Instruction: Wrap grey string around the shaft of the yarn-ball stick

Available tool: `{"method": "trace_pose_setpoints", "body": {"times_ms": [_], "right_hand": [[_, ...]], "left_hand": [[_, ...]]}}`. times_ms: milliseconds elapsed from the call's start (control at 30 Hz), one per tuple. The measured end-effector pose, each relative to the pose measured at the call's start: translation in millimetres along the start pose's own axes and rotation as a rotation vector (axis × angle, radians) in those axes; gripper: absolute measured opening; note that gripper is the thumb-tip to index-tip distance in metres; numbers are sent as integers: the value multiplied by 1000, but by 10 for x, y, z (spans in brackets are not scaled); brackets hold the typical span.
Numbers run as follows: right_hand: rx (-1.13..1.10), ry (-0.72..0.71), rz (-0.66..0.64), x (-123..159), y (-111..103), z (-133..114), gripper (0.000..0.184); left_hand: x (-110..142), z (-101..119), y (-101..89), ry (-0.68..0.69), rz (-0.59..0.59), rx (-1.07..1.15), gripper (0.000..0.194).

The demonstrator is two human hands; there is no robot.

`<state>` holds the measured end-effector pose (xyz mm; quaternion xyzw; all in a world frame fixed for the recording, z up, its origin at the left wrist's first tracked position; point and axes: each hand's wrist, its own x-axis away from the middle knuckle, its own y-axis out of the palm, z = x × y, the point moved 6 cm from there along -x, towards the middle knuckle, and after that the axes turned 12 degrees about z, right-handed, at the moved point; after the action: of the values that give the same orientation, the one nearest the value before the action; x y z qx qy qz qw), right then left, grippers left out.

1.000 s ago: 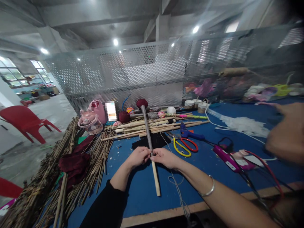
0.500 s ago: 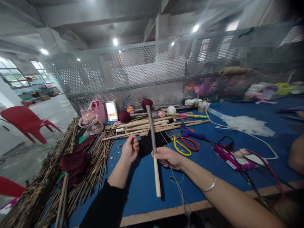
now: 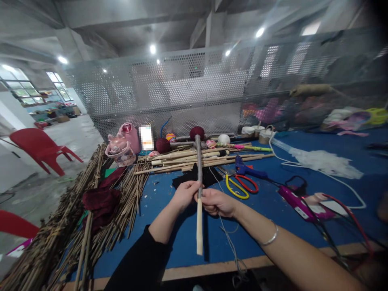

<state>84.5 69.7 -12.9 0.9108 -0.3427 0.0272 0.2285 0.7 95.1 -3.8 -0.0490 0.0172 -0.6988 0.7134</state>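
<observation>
A ball-headed stick points away from me over the blue table. Its far end carries a dark red ball, grey cord covers the shaft, and the near end is bare pale wood. My left hand is closed on the shaft from the left, near the lower end of the grey wrapping. Just below, my right hand pinches the stick from the right. Loose grey cord trails from beside my right hand down over the table edge. Black cloth lies behind the hands.
Scissors with yellow and red handles, a blue glue gun and a purple power strip lie to the right. Pale sticks lie behind. Bundled twigs and dark red cloth cover the left side.
My left hand has moved right, from beside the stick onto its grey shaft. My right hand keeps its hold, and the view has shifted slightly.
</observation>
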Motion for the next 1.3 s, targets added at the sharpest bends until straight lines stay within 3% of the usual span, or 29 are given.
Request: {"method": "trace_pose_setpoints", "body": {"times_ms": [167, 333, 400, 467, 533, 600, 800, 967, 1067, 1300], "right_hand": [[87, 9, 26, -11, -24, 47, 24], [292, -81, 156, -3, -55, -25, 23], [371, -107, 192, -8, -58, -40, 23], [460, -122, 219, -25, -59, -27, 24], [557, -119, 250, -43, -66, 5, 26], [607, -110, 274, -48, -66, 24, 27], [364, -26, 92, 26, 59, 17, 25], [326, -17, 103, 44, 49, -4, 28], [372, -66, 142, 16, 31, -21, 29], [455, -127, 248, -40, -35, 2, 33]], "left_hand": [[-98, 0, -177, 88, 213, -83, 37], [-167, -30, -491, 50, 410, -103, 37], [-148, -34, -467, 14, 360, -92, 41], [-107, -46, -325, -40, 226, -44, 46], [-64, -39, -184, -63, 138, 20, 42], [-47, -26, -115, -69, 123, 77, 34], [-75, -29, -114, -149, -11, 209, 37], [-51, -5, -98, -181, -119, 352, 39], [-48, -24, -94, -204, -117, 368, 41], [-104, -99, -196, -160, 95, 297, 28]]}}
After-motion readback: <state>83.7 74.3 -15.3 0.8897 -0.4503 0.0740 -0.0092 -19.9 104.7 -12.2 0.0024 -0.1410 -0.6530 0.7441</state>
